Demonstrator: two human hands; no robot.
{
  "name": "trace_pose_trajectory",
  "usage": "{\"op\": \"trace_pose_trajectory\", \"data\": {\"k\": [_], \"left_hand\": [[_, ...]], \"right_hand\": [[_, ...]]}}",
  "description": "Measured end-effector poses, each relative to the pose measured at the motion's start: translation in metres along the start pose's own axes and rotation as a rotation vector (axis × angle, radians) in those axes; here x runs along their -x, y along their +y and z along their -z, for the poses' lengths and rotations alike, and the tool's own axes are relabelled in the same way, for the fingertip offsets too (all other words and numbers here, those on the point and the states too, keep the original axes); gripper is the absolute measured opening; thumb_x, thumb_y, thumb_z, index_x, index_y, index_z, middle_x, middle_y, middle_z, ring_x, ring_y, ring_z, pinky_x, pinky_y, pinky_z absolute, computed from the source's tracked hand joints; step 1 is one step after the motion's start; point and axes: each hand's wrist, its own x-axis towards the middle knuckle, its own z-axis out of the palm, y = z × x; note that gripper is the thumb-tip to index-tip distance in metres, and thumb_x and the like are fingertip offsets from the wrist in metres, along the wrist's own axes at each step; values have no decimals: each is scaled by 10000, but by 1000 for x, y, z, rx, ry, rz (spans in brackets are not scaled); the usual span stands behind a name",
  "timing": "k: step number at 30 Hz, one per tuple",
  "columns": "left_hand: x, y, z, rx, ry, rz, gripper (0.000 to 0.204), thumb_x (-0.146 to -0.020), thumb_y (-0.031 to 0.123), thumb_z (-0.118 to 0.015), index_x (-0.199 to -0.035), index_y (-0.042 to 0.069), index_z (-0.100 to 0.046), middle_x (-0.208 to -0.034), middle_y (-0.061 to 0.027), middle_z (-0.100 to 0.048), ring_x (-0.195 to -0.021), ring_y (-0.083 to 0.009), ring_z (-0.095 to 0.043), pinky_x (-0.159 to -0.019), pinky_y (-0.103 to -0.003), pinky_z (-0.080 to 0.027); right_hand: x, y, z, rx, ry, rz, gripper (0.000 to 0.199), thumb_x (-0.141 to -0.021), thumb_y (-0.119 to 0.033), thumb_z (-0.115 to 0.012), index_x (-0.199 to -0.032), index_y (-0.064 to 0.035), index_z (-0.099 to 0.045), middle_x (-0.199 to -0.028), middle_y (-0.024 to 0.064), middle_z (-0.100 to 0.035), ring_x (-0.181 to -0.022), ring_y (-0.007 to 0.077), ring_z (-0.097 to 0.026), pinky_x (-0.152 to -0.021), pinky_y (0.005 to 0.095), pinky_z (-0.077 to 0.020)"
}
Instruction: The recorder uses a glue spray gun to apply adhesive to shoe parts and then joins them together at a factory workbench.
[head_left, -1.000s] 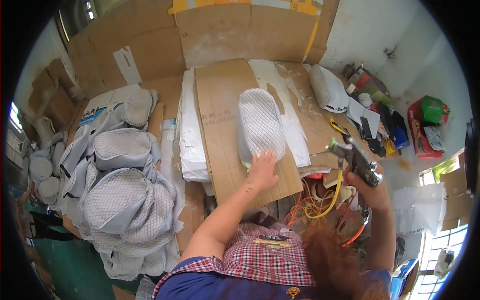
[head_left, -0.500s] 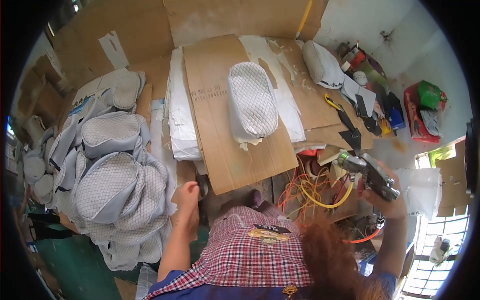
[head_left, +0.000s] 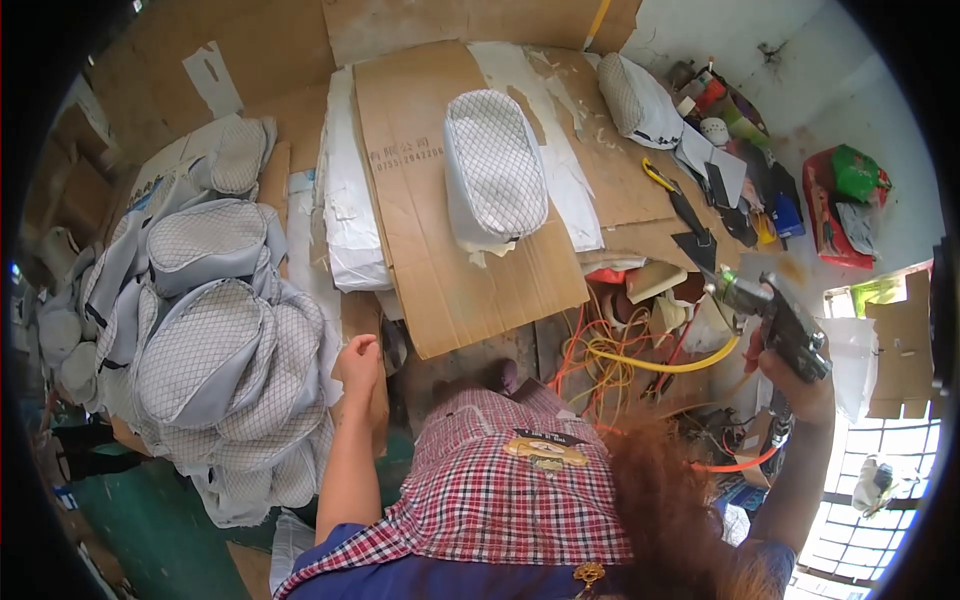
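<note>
Quilted grey seat cushion [head_left: 493,165] is lying face up on the brown cardboard sheet [head_left: 440,270] that covers the worktop [head_left: 640,190], well apart from both hands, and I am judging it as the piece being worked on. Going from the left, I am seeing a heap of matching quilted covers [head_left: 200,350] stacked beside the worktop, some slumping over one another, which is telling me the fabric is soft and limp until it is stretched over a pad. My left hand [head_left: 360,362] is hanging loosely curled and empty, just off the near edge of the cardboard and close to that heap. The cushion on the cardboard is looking padded and light, with a stitched diamond surface that should give decent grip; loose white flaps are showing at its near end, so I am reckoning the firmer long sides are the better place to take hold, pressing flat on top to steady it instead of pinching the cover. Further right, another padded piece [head_left: 635,95] is resting near the far corner, with scissors and small tools scattered beyond it, and a tangle of orange and yellow hoses [head_left: 640,360] is sagging below the worktop edge. My right hand [head_left: 795,375] is wrapped closed around the grip of a dark pistol-shaped tool [head_left: 775,315], held up off to the right, its nose pointing back toward the worktop.
</note>
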Motion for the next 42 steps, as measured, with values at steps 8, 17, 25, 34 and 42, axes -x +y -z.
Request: {"op": "trace_pose_trajectory", "data": {"k": [8, 17, 25, 34, 42], "left_hand": [[-30, 53, -75, 184, 11, 81, 129, -713, 35, -591, -831, -1, -628, -748, -37, -611, -712, -113, -559, -655, -232, -442], [-63, 142, -221, 593, -24, 295, 187, -698, 151, -634, -859, 82, -566, -720, -3, -579, -617, -116, -527, -535, -238, -367], [-58, 167, -241, 583, 138, 417, 121, -700, 65, -611, -803, 69, -547, -664, -7, -550, -567, -110, -518, -515, -248, -376], [-46, 195, -238, 481, 303, 265, 102, -689, 81, -624, -757, 55, -551, -625, -21, -540, -486, -112, -500, -403, -213, -351], [-57, 223, -225, 546, 240, 339, 81, -742, 81, -524, -776, 12, -550, -656, -72, -561, -536, -167, -550, -435, -266, -463]], "right_hand": [[-10, 7, 5, -41, -143, 58, 631, -699, -108, -684, -1238, 25, -383, -799, 59, -563, -708, 115, -540, -630, 253, -448], [-49, 25, 44, 47, -201, 80, 584, -665, -37, -648, -1206, 10, -432, -832, 57, -558, -714, 116, -534, -648, 246, -447], [-126, 45, 63, -148, -204, 160, 579, -660, 7, -637, -1195, 20, -416, -795, 63, -563, -687, 119, -554, -597, 239, -460], [-167, 86, 119, -283, -155, 114, 576, -667, 3, -632, -1203, 20, -425, -791, 68, -568, -687, 123, -563, -625, 244, -488], [-271, 178, 85, 36, -139, 482, 474, -763, 10, -557, -1217, -44, -434, -948, 45, -542, -807, 117, -505, -712, 233, -415]]}}
